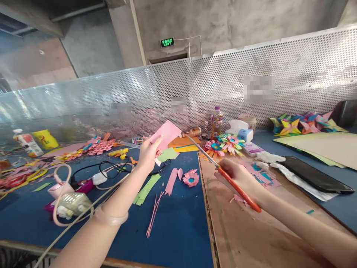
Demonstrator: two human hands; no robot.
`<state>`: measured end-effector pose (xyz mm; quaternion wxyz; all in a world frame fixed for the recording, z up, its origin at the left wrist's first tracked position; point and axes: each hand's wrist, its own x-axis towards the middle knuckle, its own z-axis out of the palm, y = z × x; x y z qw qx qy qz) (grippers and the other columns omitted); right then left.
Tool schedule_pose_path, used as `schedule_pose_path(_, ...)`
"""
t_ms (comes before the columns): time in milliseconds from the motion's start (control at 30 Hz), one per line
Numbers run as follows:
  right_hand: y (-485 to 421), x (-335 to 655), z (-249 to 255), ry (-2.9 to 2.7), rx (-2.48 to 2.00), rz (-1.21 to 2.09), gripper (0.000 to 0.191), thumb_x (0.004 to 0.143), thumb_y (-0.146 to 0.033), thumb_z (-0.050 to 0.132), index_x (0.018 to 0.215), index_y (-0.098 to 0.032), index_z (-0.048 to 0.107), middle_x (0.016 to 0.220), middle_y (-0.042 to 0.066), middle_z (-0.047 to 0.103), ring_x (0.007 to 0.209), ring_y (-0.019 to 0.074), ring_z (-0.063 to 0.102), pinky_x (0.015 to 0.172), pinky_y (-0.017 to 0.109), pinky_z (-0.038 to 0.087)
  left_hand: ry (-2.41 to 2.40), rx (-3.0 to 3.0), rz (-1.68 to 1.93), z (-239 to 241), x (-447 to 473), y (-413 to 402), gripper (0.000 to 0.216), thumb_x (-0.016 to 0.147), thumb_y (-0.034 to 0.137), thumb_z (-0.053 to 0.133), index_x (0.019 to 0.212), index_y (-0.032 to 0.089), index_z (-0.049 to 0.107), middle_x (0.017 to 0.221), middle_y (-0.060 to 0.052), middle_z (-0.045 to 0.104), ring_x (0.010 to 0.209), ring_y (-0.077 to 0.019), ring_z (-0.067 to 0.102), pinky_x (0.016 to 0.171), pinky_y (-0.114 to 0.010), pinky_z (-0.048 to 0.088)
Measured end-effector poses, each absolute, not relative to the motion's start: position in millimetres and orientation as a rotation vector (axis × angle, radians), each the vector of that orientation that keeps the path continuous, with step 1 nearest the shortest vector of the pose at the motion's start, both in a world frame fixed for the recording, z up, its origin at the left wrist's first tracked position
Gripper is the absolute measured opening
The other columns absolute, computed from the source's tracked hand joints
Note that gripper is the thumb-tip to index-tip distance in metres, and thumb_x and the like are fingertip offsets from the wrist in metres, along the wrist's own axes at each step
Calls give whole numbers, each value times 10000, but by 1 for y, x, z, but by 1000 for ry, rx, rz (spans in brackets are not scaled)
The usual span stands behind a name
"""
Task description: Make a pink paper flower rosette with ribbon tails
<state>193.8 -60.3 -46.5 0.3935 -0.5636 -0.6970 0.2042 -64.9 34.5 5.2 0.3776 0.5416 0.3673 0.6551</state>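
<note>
Pinched between the thumb and the bent fingers of the left hand (147, 154), a pink rectangular paper sheet (167, 134) is held up in the air; the fingers are closed on its lower left corner and the rest of the sheet stands out above and to the right of the fingertips. A clear bracelet (111, 217) is worn on the wrist below this hand.

The right hand (237, 176) is closed around the handles of the long orange-handled metal scissors (223, 172). The blades are pointed away from the fingers towards the sheet, and their tip is seen just beside its right edge. How far the blades are open cannot be told, because they appear as one thin line.

Below the left fingers, on the blue table mat (178, 223), cut pink paper strips (173, 180), green paper strips (146, 188) and a small pink folded paper flower (191, 178) are laid. Under the right hand a brown cardboard board (251, 234) is spread. Beyond the right fingers, colourful paper flowers (225, 143) and a plastic drink bottle (216, 122) are placed, and well to the right of them a black flat phone (315, 175) is lying
</note>
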Motion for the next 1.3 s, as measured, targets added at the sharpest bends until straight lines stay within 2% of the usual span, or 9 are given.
schedule_pose_path(200, -66, 192, -47, -1874, -1498, 454, 140, 772, -292, 425, 681, -206, 361, 572, -67, 394, 512, 92, 326, 453, 221, 242, 980, 1412, 1593, 1, -58, 32, 339, 628, 381, 696, 865, 143, 648, 649, 10, 566, 383, -11, 347, 324, -128, 264)
schedule_pose_path(400, -59, 195, -49, -1878, -1510, 375, 149, 727, -281, 450, 636, -197, 365, 543, -62, 393, 517, 92, 337, 462, 218, 251, 1020, 1395, 1592, 1, -50, 26, 322, 635, 371, 687, 874, 157, 655, 603, 17, 558, 401, -36, 397, 319, -128, 281)
schedule_pose_path(567, -56, 199, -47, -1888, -1540, 311, 135, 699, -292, 460, 617, -194, 419, 549, -38, 478, 519, 109, 412, 473, 225, 284, 991, 1431, 1601, 0, -42, 15, 340, 661, 356, 678, 945, 174, 638, 675, 4, 594, 413, -43, 423, 322, -131, 307)
schedule_pose_path(767, -56, 201, -44, -1810, -1578, 416, 114, 702, -302, 465, 687, -192, 492, 592, -12, 563, 526, 129, 491, 495, 236, 344, 959, 1438, 1674, -1, -39, 9, 300, 686, 361, 662, 903, 156, 629, 746, -12, 618, 404, -28, 399, 334, -132, 314)
schedule_pose_path(933, -56, 200, -44, -1837, -1570, 401, 110, 693, -295, 470, 678, -189, 492, 585, -14, 554, 520, 126, 484, 482, 235, 336, 1002, 1407, 1615, -7, -36, 7, 361, 682, 401, 658, 959, 173, 626, 781, -20, 620, 508, -69, 502, 397, -143, 375)
schedule_pose_path(1033, -56, 200, -44, -1892, -1564, 318, 114, 696, -289, 460, 641, -190, 471, 564, -20, 534, 523, 125, 468, 474, 235, 317, 1054, 1417, 1538, -13, -33, 4, 392, 670, 440, 660, 946, 164, 623, 696, 1, 563, 492, -67, 471, 416, -152, 391)
schedule_pose_path(1167, -56, 200, -46, -1908, -1555, 279, 115, 698, -278, 457, 624, -192, 437, 561, -29, 521, 533, 120, 459, 476, 231, 309, 1081, 1494, 1488, -19, -30, -1, 380, 687, 469, 638, 913, 164, 615, 582, 46, 405, 461, -56, 388, 419, -147, 388)
schedule_pose_path(1300, -55, 201, -47, -1883, -1561, 345, 99, 704, -269, 455, 645, -190, 462, 569, -31, 529, 520, 118, 465, 464, 231, 302, 1051, 1528, 1464, -19, -27, -5, 351, 698, 469, 627, 872, 165, 602, 575, 58, 312, 462, -56, 342, 430, -157, 402)
